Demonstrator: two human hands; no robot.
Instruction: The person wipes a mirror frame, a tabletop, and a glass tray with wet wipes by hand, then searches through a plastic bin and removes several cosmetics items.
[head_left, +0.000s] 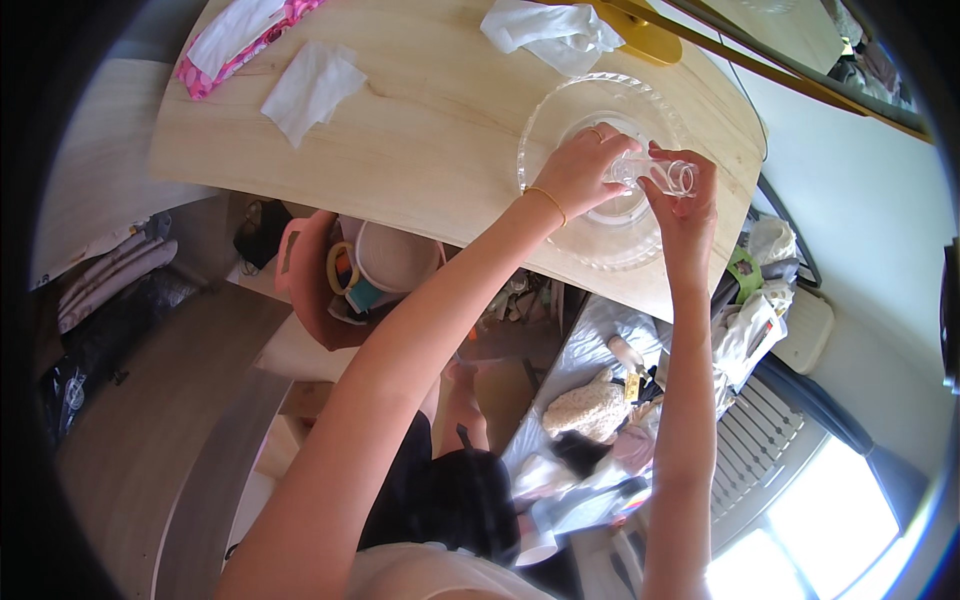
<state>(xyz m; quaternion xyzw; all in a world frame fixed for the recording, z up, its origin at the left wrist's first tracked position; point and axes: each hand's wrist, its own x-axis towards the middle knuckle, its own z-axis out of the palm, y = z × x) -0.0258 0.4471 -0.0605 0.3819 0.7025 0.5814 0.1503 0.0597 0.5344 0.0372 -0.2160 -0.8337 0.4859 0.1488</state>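
Note:
A clear cylindrical piece (660, 174), glass or plastic, lies sideways between my two hands, its round open end facing right. My left hand (585, 166) grips its left end, where the piece looks wider. At the other end, the fingers and thumb of my right hand (688, 199) hold it around the opening. Directly below both hands, a large clear round plate (541, 124) with a scalloped rim rests on the wood-look table (427, 127). My hands cover part of its middle, so whether the piece touches the plate cannot be told.
On the table lie a pink-patterned tissue pack (236, 49), a flat white tissue (311, 91) and a crumpled one (551, 34). A gold metal base (649, 41) stands at the back beneath a framed mirror (795, 56). Below the front edge is a pink bin (304, 281) with items inside.

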